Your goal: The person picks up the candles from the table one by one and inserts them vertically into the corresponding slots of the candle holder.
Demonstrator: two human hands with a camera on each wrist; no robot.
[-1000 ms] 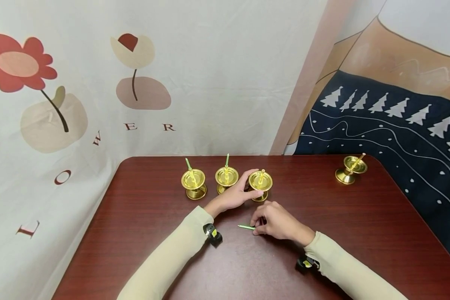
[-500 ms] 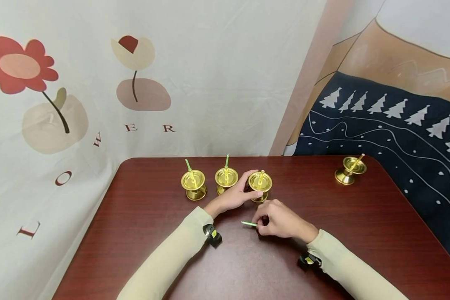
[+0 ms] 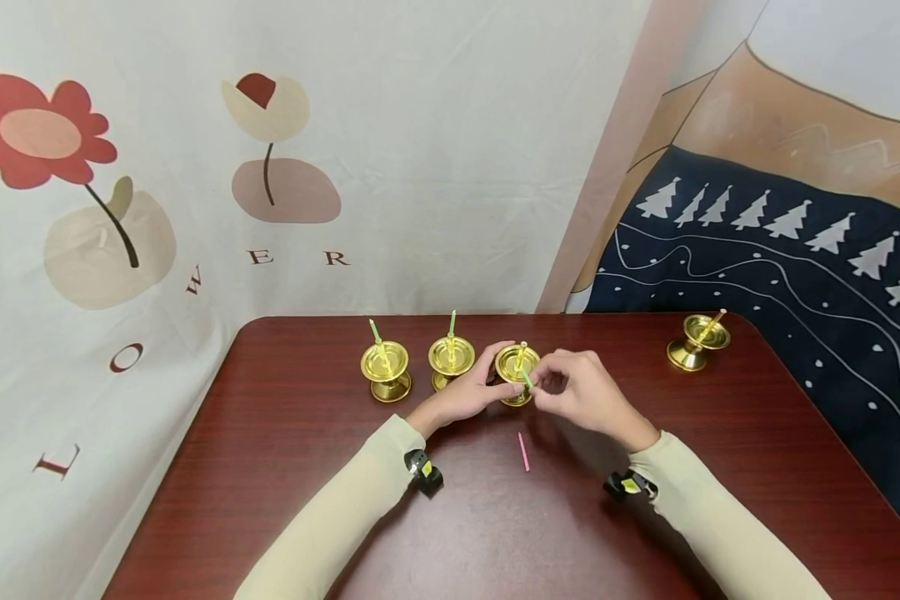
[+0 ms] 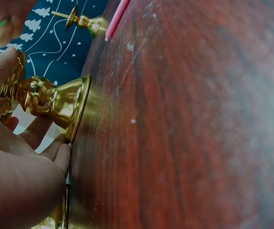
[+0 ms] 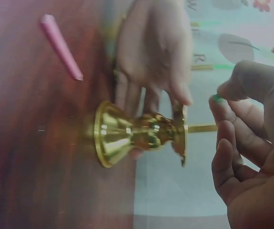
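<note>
Five letters (image 3: 260,257) (L-O-W-E-R) on far backdrop (image 3: 450,150); left hand (image 3: 459,395), grip around gold holder (image 3: 507,368), far centre of surface (image 3: 450,533); right hand (image 3: 583,388), grip pinching green candle (image 3: 527,379) beside it; pink candle (image 3: 523,452) nearer.

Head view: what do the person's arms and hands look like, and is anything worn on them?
The left sleeve and right sleeve are long, plain and pale cream-yellow, reaching the wrists. A small black device with a yellow patch sits at each wrist: left device, right device. The left hand and right hand are bare, without gloves. No cables show.
</note>
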